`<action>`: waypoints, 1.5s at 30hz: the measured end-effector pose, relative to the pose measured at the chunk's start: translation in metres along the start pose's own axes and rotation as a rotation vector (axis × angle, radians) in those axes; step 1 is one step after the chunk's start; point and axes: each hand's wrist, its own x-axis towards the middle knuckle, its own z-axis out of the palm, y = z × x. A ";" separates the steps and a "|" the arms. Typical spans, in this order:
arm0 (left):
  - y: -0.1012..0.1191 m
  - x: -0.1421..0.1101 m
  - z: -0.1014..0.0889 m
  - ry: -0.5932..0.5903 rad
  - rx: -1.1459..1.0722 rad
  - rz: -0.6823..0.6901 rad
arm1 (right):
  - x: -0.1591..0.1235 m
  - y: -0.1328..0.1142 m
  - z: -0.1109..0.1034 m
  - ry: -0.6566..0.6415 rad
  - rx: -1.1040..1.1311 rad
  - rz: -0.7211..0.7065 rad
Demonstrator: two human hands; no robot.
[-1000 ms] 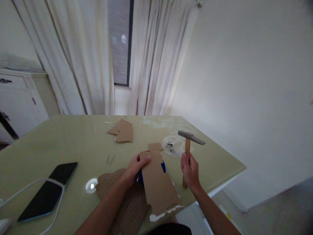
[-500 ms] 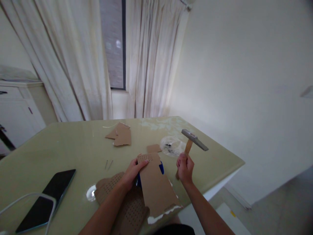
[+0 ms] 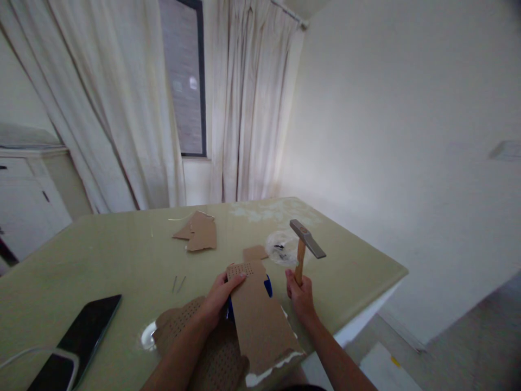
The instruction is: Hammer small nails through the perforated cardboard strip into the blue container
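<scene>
My right hand [image 3: 300,294] is closed round the wooden handle of a hammer [image 3: 304,245], whose grey steel head stands above the table, tilted down to the right. My left hand [image 3: 220,296] presses on the top of a long cardboard strip [image 3: 260,320] with small holes at its far end. The strip lies over something blue [image 3: 267,284], mostly hidden. Under my left forearm sits a perforated cardboard sheet [image 3: 211,353].
On the pale green table [image 3: 101,255] lie loose cardboard scraps [image 3: 198,232], two thin nails [image 3: 178,283], a small cardboard piece [image 3: 255,252], a clear plastic bag [image 3: 280,246] and a dark phone [image 3: 87,331] at the lower left. Curtains and a window stand behind; the table edge drops off right.
The hammer has swung from upright to tilted and its head has come lower and nearer the strip. My view has turned slightly right. My left hand has kept its place on the cardboard.
</scene>
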 end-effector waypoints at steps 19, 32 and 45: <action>-0.002 0.001 0.001 0.042 -0.002 -0.009 | 0.008 -0.003 0.005 -0.080 0.118 0.073; -0.007 0.007 -0.004 0.049 -0.016 -0.008 | 0.026 0.010 0.015 -0.154 0.055 0.033; -0.007 0.006 -0.004 0.053 -0.030 -0.027 | 0.061 0.009 0.047 -0.144 -0.035 -0.092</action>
